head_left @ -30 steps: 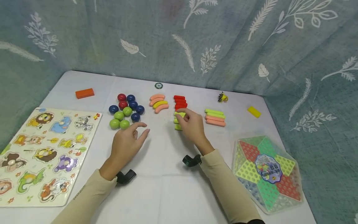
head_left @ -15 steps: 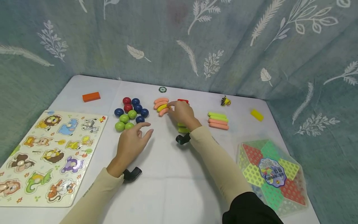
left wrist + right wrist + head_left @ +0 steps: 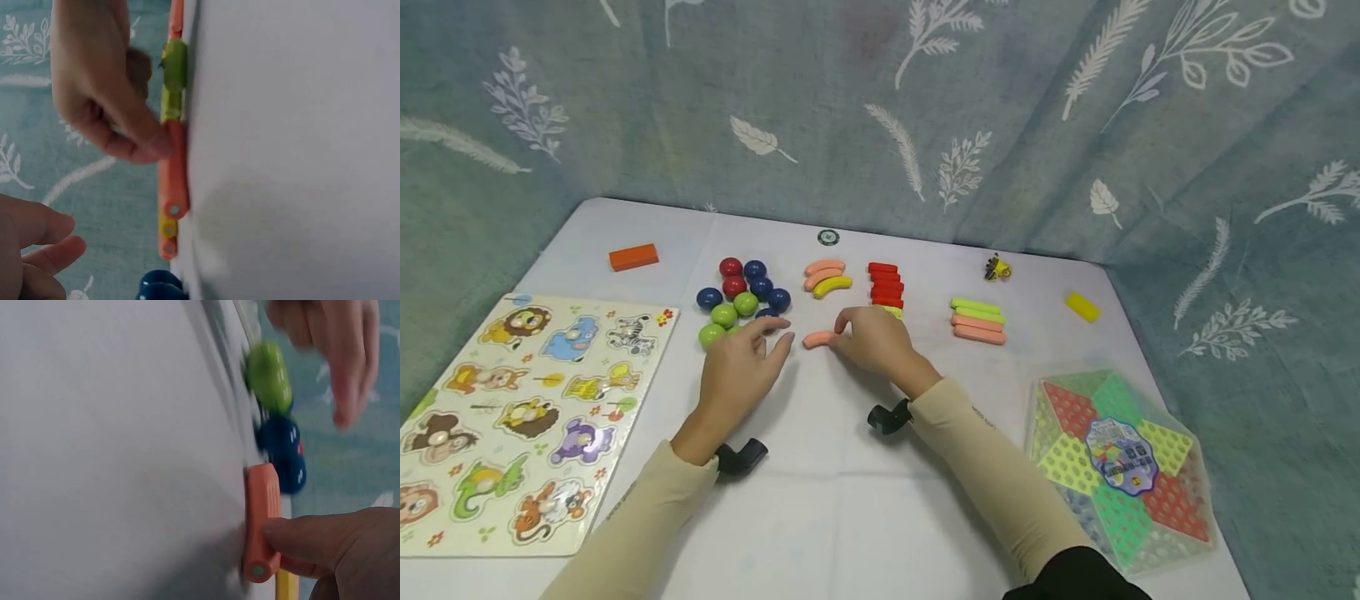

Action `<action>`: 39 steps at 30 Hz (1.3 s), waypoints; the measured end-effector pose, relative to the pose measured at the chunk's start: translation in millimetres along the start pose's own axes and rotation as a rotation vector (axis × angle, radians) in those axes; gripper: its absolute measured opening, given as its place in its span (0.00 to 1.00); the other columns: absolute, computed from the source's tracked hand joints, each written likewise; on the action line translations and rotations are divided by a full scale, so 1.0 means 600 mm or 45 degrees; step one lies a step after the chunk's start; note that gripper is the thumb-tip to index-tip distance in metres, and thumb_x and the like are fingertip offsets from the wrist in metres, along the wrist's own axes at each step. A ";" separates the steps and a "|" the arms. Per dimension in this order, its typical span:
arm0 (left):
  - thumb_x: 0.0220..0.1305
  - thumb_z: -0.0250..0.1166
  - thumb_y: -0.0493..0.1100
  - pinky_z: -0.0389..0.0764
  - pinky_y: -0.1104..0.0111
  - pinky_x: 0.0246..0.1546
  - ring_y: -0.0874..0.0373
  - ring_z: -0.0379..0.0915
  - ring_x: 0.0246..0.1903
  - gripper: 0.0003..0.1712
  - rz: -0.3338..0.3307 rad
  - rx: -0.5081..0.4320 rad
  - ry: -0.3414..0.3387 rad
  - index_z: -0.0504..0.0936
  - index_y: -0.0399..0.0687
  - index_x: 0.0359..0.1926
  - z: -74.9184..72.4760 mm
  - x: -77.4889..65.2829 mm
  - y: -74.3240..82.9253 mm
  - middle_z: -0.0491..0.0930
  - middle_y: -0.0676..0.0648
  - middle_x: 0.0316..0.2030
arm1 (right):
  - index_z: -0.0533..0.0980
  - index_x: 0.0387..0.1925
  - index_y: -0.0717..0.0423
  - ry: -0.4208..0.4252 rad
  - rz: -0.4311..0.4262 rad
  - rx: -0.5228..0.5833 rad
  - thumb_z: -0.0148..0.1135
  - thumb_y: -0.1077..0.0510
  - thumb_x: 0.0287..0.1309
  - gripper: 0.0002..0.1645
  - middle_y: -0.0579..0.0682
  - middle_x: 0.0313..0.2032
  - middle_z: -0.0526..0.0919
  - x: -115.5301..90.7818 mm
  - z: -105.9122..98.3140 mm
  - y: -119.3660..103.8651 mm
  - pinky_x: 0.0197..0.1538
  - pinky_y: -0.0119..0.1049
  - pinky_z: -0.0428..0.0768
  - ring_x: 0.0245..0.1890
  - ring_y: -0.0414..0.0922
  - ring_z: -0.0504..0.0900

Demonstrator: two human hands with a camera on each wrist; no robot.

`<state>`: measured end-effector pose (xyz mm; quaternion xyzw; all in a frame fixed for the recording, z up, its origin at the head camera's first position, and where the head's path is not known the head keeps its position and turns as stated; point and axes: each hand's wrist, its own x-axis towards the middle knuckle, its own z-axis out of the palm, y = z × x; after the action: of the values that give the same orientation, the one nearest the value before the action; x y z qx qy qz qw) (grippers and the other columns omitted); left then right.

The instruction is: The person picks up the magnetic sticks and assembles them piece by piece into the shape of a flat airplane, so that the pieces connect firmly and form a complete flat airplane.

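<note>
In the head view my right hand (image 3: pixel 880 346) pinches a curved orange, sausage-like stick (image 3: pixel 817 339) between thumb and fingers, low over or on the white cloth. The right wrist view has the thumb across the same curved orange stick (image 3: pixel 261 525), which shows ridges and a pale dot at its end. Two similar orange sticks (image 3: pixel 824 274) and a yellow curved stick (image 3: pixel 832 287) lie farther back. My left hand (image 3: pixel 736 379) hovers left of the held stick, thumb and forefinger apart, holding nothing. Green balls (image 3: pixel 724 316) are partly hidden behind it.
Red sticks (image 3: pixel 886 285) lie behind my right hand, which covers most of a green group. Green and orange straight sticks (image 3: pixel 978 321) sit rightward. An animal puzzle board (image 3: pixel 568 392) lies left, a hexagonal game box (image 3: pixel 1120 467) right. Blue balls (image 3: pixel 762 288) and red balls (image 3: pixel 731 267) stand back left.
My right hand went from the green sticks to the curved group, then drew one orange stick nearer to me, away from the others. My left hand stayed nearly in place.
</note>
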<state>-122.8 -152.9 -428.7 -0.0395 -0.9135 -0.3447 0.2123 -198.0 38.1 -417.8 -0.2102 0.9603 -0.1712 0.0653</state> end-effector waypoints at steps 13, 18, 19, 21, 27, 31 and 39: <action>0.60 0.63 0.51 0.57 0.65 0.12 0.54 0.61 0.12 0.16 -0.025 0.164 -0.127 0.82 0.47 0.44 0.042 0.126 0.023 0.66 0.49 0.12 | 0.79 0.33 0.40 0.092 -0.111 0.103 0.65 0.42 0.53 0.11 0.39 0.10 0.64 -0.160 0.020 0.022 0.18 0.31 0.60 0.12 0.36 0.62; 0.61 0.62 0.48 0.58 0.66 0.12 0.53 0.63 0.13 0.16 -0.043 0.227 -0.208 0.82 0.45 0.47 0.081 0.163 0.028 0.75 0.47 0.18 | 0.78 0.31 0.39 0.276 -0.073 0.188 0.66 0.42 0.52 0.09 0.37 0.10 0.62 -0.211 0.030 0.061 0.17 0.30 0.58 0.12 0.34 0.59; 0.61 0.62 0.47 0.58 0.65 0.13 0.53 0.64 0.13 0.16 -0.043 0.247 -0.227 0.82 0.45 0.48 0.089 0.169 0.029 0.76 0.46 0.19 | 0.78 0.31 0.39 0.316 -0.060 0.205 0.66 0.42 0.52 0.09 0.37 0.11 0.61 -0.221 0.033 0.069 0.17 0.29 0.57 0.12 0.33 0.58; 0.61 0.62 0.47 0.60 0.65 0.14 0.52 0.66 0.16 0.17 -0.041 0.295 -0.260 0.82 0.45 0.49 0.103 0.178 0.030 0.80 0.46 0.25 | 0.78 0.31 0.40 0.406 -0.039 0.221 0.67 0.42 0.51 0.10 0.36 0.10 0.61 -0.238 0.040 0.085 0.17 0.29 0.57 0.11 0.33 0.57; 0.60 0.64 0.45 0.67 0.63 0.19 0.51 0.71 0.22 0.13 -0.082 0.416 -0.312 0.83 0.41 0.40 0.122 0.182 0.014 0.81 0.44 0.29 | 0.77 0.29 0.41 0.575 -0.037 0.244 0.66 0.40 0.51 0.12 0.36 0.10 0.59 -0.258 0.063 0.115 0.16 0.28 0.56 0.10 0.31 0.55; 0.59 0.65 0.45 0.67 0.63 0.18 0.51 0.70 0.19 0.12 -0.059 0.432 -0.315 0.84 0.38 0.35 0.123 0.178 0.005 0.79 0.45 0.22 | 0.76 0.28 0.40 0.603 -0.071 0.243 0.65 0.39 0.51 0.13 0.35 0.10 0.58 -0.254 0.068 0.120 0.16 0.28 0.55 0.10 0.31 0.56; 0.56 0.68 0.46 0.63 0.64 0.14 0.52 0.68 0.16 0.13 -0.008 0.516 -0.427 0.82 0.43 0.20 0.108 0.157 0.049 0.72 0.49 0.13 | 0.76 0.28 0.41 0.651 -0.097 0.231 0.68 0.41 0.50 0.12 0.35 0.10 0.59 -0.255 0.063 0.129 0.16 0.27 0.56 0.10 0.31 0.57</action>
<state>-225.0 -95.5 -414.9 -0.0500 -0.9865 -0.1438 0.0605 -81.8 157.8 -472.5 -0.1894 0.9178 -0.3064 -0.1670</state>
